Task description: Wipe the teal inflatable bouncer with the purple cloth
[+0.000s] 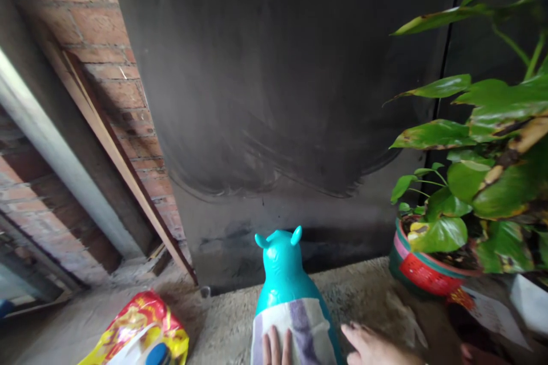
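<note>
Turquoise toy (pixel 284 274) at 6 o'clock, back draped with striped cloth (pixel 295 331). Left hand (pixel 277 348) fingers flat together on cloth; right hand (pixel 377 348) at 5 o'clock, spread, holding nothing. Wiping apparently under way; head uncovered.

Only the fingers of the left hand (pixel 277 348) and part of the right hand (pixel 374 347) are seen, both bare. No sleeve, ring or glove is shown.

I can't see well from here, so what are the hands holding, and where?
Nothing is gripped. The left hand presses a striped cloth flat against the teal toy; the right hand lies open beside it.
</note>
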The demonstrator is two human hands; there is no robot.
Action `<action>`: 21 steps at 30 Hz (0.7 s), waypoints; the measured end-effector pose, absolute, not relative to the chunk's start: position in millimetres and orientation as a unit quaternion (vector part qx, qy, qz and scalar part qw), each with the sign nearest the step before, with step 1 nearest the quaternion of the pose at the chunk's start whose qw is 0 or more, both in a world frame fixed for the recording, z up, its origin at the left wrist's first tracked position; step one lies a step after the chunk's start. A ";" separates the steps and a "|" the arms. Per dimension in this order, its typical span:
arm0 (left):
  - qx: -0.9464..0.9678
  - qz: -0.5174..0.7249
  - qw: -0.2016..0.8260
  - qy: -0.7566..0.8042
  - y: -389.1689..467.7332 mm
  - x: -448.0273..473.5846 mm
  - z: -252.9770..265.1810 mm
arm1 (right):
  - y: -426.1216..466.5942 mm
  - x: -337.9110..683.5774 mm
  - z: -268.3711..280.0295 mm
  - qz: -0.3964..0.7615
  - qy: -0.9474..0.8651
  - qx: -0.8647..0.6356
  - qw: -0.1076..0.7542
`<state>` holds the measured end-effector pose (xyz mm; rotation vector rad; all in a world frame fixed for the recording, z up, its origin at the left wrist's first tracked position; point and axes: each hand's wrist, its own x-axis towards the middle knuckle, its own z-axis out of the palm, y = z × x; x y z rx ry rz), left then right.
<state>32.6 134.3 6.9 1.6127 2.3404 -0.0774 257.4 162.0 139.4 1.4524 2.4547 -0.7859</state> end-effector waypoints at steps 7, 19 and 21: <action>0.545 -0.037 0.097 0.832 137.7 35.9 8.7 | 164.2 247.6 155.5 -0.280 0.811 0.497 0.129; 0.597 0.051 0.064 0.798 291.8 25.8 124.8 | 165.6 231.6 158.8 -0.289 0.803 0.511 0.099; 0.590 0.037 0.080 0.803 273.2 27.9 116.1 | 164.0 231.7 161.5 -0.291 0.804 0.510 0.098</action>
